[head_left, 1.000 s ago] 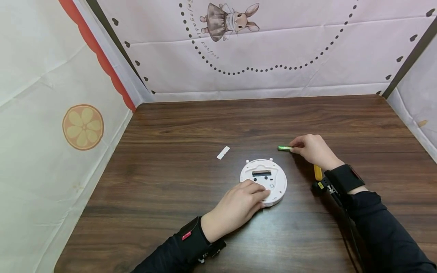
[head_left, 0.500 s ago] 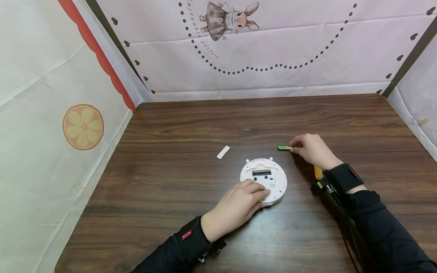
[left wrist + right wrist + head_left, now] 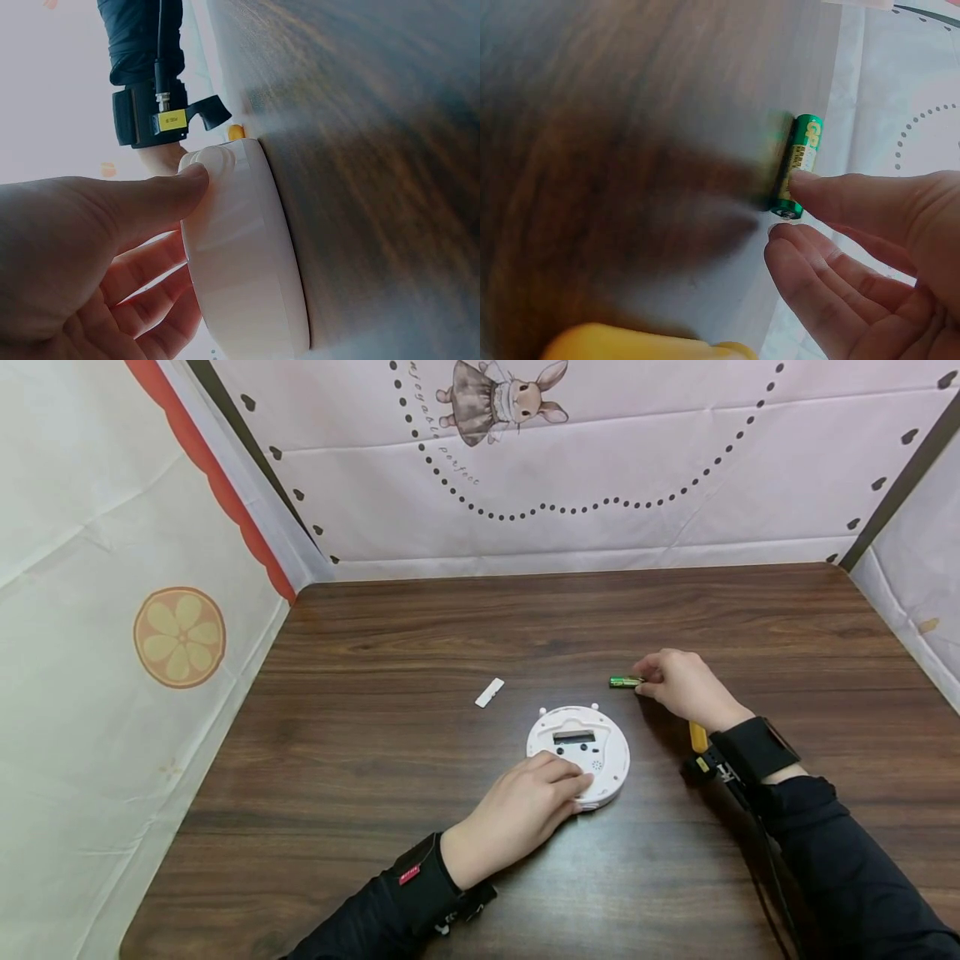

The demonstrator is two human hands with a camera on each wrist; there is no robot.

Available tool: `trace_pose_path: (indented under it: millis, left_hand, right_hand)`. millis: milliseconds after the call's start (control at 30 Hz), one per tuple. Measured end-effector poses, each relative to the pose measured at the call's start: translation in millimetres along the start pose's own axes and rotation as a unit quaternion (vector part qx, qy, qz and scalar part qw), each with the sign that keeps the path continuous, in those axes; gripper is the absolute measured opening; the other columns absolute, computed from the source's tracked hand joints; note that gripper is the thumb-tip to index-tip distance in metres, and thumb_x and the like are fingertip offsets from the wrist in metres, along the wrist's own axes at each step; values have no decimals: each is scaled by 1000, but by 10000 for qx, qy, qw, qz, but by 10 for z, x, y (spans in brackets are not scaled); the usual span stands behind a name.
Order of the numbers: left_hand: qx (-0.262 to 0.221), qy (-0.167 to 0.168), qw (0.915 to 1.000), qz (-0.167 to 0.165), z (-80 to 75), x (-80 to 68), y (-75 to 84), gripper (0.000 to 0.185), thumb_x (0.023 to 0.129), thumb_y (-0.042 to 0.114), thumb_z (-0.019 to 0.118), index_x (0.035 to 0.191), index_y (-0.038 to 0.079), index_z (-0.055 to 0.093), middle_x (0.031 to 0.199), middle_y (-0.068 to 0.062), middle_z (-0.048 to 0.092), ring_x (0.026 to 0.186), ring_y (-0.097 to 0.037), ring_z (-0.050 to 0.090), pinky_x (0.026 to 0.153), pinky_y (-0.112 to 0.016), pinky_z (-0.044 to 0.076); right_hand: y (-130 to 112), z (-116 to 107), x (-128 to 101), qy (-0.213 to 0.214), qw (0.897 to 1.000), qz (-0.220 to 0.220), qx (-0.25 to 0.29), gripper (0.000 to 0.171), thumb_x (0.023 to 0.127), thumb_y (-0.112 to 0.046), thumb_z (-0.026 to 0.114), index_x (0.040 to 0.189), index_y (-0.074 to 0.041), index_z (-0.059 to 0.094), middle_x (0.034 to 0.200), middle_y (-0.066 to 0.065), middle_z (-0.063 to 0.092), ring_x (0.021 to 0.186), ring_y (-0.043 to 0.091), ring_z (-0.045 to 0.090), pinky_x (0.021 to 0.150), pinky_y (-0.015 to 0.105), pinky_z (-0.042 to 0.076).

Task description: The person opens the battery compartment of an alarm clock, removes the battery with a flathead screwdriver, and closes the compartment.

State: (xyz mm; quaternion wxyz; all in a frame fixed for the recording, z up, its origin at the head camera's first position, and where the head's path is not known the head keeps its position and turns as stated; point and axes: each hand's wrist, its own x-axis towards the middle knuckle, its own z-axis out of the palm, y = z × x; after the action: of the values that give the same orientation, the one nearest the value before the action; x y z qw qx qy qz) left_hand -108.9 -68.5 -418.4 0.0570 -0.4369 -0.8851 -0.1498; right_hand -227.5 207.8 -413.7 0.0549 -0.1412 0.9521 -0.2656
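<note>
A round white device (image 3: 611, 752) lies back side up on the table, its battery compartment (image 3: 573, 737) uncovered and two small knobs on its far edge. My left hand (image 3: 521, 814) holds it from the near left side. In the left wrist view the thumb (image 3: 161, 199) is on the device's rim and the other fingers reach over its back. Farther right, my right hand (image 3: 690, 685) pinches one end of a green GP battery (image 3: 623, 682), which lies against the tabletop. The right wrist view shows the thumb on the battery (image 3: 808, 135) and the fingertips right at its end.
A small white battery cover (image 3: 490, 692) lies beyond the device, to its left. Something yellow (image 3: 698, 737) stands beneath the right wrist, where a black cable also runs. Printed white cloth (image 3: 600, 460) walls off the back and sides of the wooden table (image 3: 360, 752).
Both hands, the device and the battery stay as they were. The head view has tilted very slightly.
</note>
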Motion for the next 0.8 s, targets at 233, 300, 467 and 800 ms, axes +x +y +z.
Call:
trace_pose_path:
  millis: [233,300,467,800]
  left_hand:
    - [13,93,9999,47,7,-6,-6,33,98,23,68,129,12,69,121,3,66,112,-13,57,98,-26,44]
    - [21,107,9999,60,10,-7,-6,33,98,23,68,129,12,69,121,2,66,112,-13,57,98,-26,45]
    - [9,50,10000,50,13,-3,-2,33,99,24,67,129,12,69,121,2,66,113,-13,56,99,-26,44]
    - [51,54,10000,28,8,-7,-4,33,98,24,68,129,12,69,121,2,66,110,-14,56,95,-27,46]
  right_hand:
    - [-108,-121,-133,87,9999,-20,129,31,98,-11,65,125,3,66,115,21,65,98,32,64,78,48,53]
    - [-159,-129,-208,109,9997,-110,200,31,99,-14,65,125,2,66,109,17,68,94,29,65,76,45,53]
    - [-305,-72,-456,127,9990,-363,223,26,97,-21,68,118,-4,72,93,4,70,84,18,64,71,39,52]
    - [-419,118,-755,216,9991,-353,115,30,97,-30,69,115,-7,73,88,-1,73,76,13,66,67,36,52]
